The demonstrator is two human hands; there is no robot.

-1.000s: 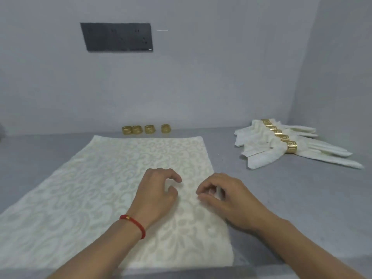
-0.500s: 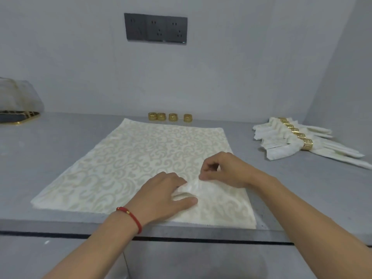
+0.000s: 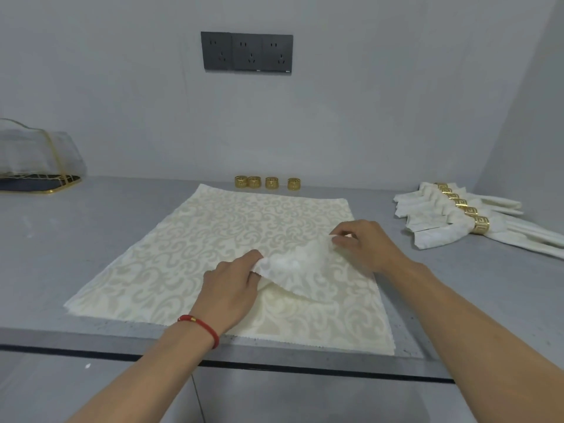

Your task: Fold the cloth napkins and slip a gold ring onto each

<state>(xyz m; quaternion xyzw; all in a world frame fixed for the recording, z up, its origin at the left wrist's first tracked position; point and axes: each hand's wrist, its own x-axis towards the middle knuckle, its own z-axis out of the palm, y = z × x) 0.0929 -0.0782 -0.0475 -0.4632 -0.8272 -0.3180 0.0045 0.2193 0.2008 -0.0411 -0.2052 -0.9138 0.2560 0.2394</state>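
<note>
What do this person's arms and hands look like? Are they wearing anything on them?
Both forearms are bare, with no sleeves, gloves or watch in view. The left hand has a thin red cord bracelet with a small gold bead round its wrist. The right hand and its wrist carry nothing; no rings show on the visible fingers.

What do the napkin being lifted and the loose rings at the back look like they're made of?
The cream scroll-patterned cloth napkin looks like woven damask fabric, matte: it drapes softly where both hands pinch it. The four loose gold rings look like polished metal, shiny with openwork sides, though gold-coloured plastic can't be ruled out.
</note>
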